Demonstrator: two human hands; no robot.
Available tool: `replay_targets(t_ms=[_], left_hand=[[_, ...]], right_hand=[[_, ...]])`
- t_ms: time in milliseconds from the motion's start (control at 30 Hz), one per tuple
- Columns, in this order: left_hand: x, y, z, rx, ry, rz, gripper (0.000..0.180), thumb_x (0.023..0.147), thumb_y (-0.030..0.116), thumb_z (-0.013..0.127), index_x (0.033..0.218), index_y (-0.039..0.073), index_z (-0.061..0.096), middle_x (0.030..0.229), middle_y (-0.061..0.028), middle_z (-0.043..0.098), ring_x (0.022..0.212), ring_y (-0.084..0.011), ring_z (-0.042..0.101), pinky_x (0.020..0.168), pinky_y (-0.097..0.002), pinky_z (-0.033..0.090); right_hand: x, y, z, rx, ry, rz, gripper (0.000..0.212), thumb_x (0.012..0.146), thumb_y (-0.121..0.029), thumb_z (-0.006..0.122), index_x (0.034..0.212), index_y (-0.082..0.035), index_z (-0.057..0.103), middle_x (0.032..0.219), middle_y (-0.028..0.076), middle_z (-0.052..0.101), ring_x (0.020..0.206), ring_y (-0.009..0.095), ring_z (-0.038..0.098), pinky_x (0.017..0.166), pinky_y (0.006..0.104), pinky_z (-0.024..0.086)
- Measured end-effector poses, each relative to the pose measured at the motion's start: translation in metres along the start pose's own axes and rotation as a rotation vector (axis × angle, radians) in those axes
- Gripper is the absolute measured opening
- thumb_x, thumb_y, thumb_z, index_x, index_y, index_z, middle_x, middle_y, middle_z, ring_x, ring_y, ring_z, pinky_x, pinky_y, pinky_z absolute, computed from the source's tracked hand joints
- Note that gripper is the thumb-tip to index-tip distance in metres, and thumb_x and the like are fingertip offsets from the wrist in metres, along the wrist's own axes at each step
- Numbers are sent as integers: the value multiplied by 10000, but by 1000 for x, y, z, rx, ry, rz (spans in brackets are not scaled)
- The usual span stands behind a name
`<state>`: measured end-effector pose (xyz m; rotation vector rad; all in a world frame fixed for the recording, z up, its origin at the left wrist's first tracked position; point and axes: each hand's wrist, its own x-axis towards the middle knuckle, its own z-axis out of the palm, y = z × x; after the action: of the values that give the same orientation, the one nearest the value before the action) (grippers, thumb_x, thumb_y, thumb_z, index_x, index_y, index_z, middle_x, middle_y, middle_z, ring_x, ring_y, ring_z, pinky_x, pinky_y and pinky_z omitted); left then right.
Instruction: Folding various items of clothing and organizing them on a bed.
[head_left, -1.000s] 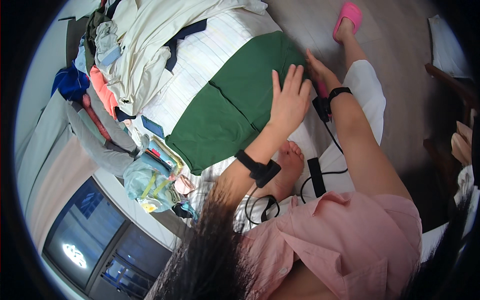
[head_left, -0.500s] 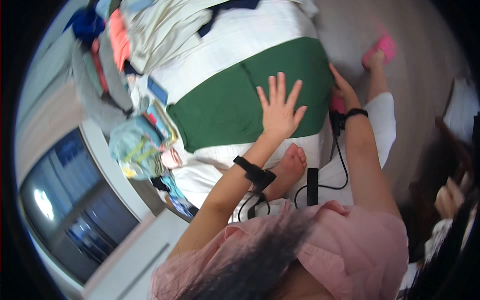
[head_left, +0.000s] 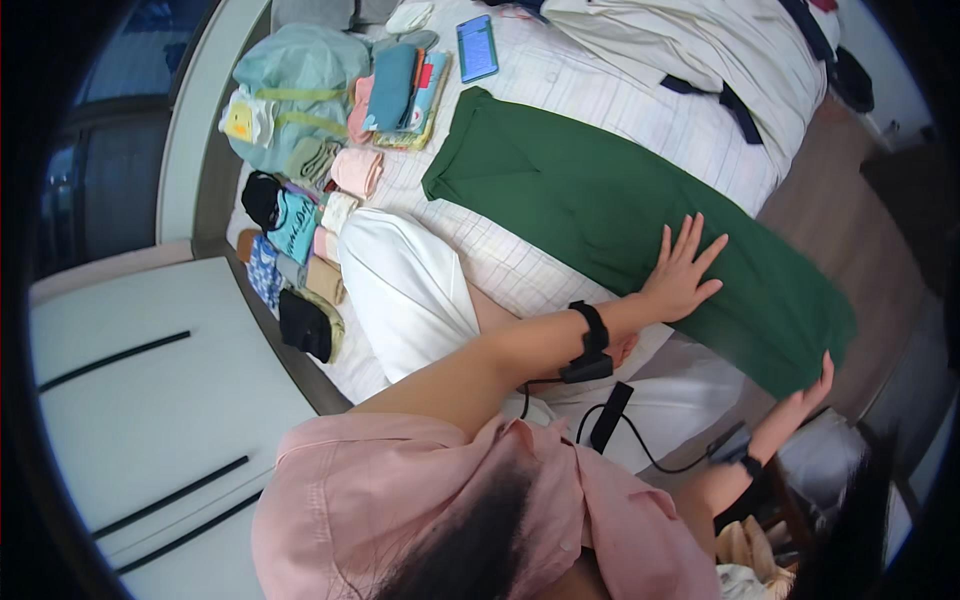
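A long green garment [head_left: 560, 190] lies folded lengthwise across the bed, its right end reaching past the bed's edge over the floor. Flat on its lower middle, my left hand [head_left: 682, 278] spreads its fingers and holds nothing. At the garment's near right corner, my right hand [head_left: 803, 398] grips the hem; part of its fingers is hidden by the cloth. Both wrists wear black straps with small devices and a cable [head_left: 655, 460].
White bedding [head_left: 640, 75] lies under the garment. A phone [head_left: 478, 48], stacked folded clothes [head_left: 395, 95], a light-blue bag [head_left: 300, 85] and rolled clothes [head_left: 290, 225] sit left. Cream clothing [head_left: 650, 40] is heaped at the back. A white cabinet [head_left: 150, 420] stands at lower left.
The view has turned, so the garment now slants down to the right. My right hand has drawn its right end outward and nearer me. My left hand remains flat on the cloth.
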<state>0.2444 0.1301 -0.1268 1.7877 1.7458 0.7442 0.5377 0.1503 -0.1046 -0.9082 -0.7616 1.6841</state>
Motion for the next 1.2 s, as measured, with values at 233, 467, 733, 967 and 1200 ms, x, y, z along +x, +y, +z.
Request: replay_targets(t_ms=[233,467,733,967,1200], left_hand=[[9,8,-19,-744,-97,-180,538,914,367,355,1361,94,232,1391,-187,223,1288,-299,213,1042,-451,147],[-3,-99,-231,-1513,-493,-309,726,867,606,213,1320,47,312,1277,-217,403,1118,-342,457,877,-479,419],[-24,-246,-279,-1030,-126,-626,512,812,398,588,1159,33,491,1055,-104,569,937,-183,554,787,-301,472],[-6,-297,-260,-722,-70,-499,576,679,63,673,1172,-78,409,1092,-183,529,951,-254,546,774,-325,468],[-6,-284,-267,-218,-72,-389,612,628,253,719,1075,-98,492,1071,-255,544,997,-338,534,835,-353,430]], right_hand=[[-23,-52,162,-12,275,42,410,778,-122,536,1156,17,456,1090,151,523,953,255,537,843,371,437],[0,12,380,-519,-152,98,196,757,-75,626,912,33,574,810,80,608,657,140,574,581,253,472],[24,169,429,-1005,-703,123,567,745,-218,659,1219,2,440,1011,161,585,829,195,589,727,290,478],[104,131,385,-1121,-467,27,250,798,-119,593,1026,-15,580,824,53,621,749,102,563,690,243,460],[188,174,481,-1455,-669,-288,439,762,-71,511,1195,-135,479,849,183,616,805,308,607,723,362,474]])
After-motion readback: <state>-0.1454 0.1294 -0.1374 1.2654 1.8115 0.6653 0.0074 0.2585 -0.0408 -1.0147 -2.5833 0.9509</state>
